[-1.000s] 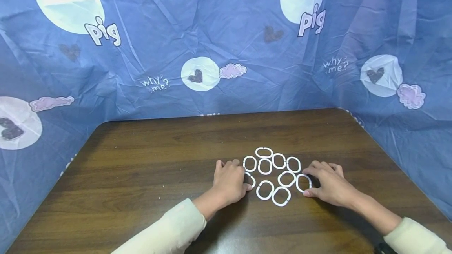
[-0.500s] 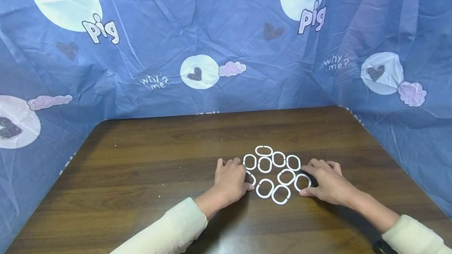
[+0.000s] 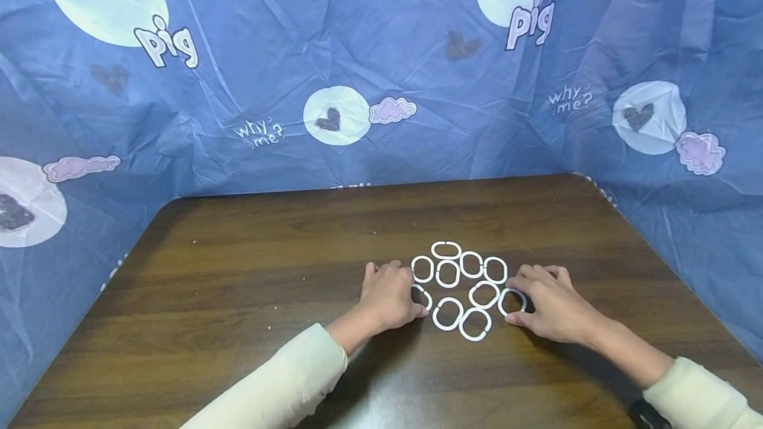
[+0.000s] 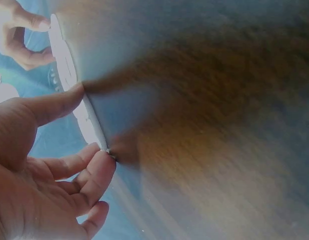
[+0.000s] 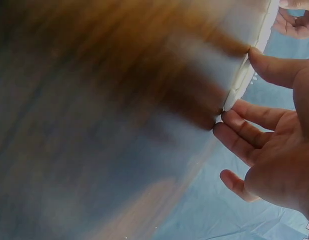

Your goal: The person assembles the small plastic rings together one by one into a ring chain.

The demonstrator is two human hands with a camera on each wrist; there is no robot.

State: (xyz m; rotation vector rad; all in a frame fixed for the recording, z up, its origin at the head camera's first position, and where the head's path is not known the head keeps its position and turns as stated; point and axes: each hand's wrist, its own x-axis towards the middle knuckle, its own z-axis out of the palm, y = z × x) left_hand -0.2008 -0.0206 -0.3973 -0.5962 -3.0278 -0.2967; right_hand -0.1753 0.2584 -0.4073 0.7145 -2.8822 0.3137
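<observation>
Several white oval shower curtain rings (image 3: pixel 448 260), each with a small gap, lie in a loose cluster on the brown wooden table (image 3: pixel 286 243). My left hand (image 3: pixel 387 293) holds the leftmost ring (image 3: pixel 428 296) flat on the table, thumb at its near side and fingers at its far side; part of that ring is covered by the hand. At the cluster's right end my right hand (image 3: pixel 551 300) grips another ring (image 3: pixel 501 303) between thumb and fingertips. Seen edge-on in the left wrist view, the rings (image 4: pixel 64 55) form a thin white strip.
A blue printed cloth (image 3: pixel 381 32) hangs behind the table and along both sides. The table's back edge lies well beyond the rings. Bare wood stretches left of the left hand. A dark band shows at the right sleeve (image 3: pixel 694 389).
My right hand and its ring have shifted slightly left, close against the neighbouring ring. My left hand has stayed in place. The whole head view has moved a little.
</observation>
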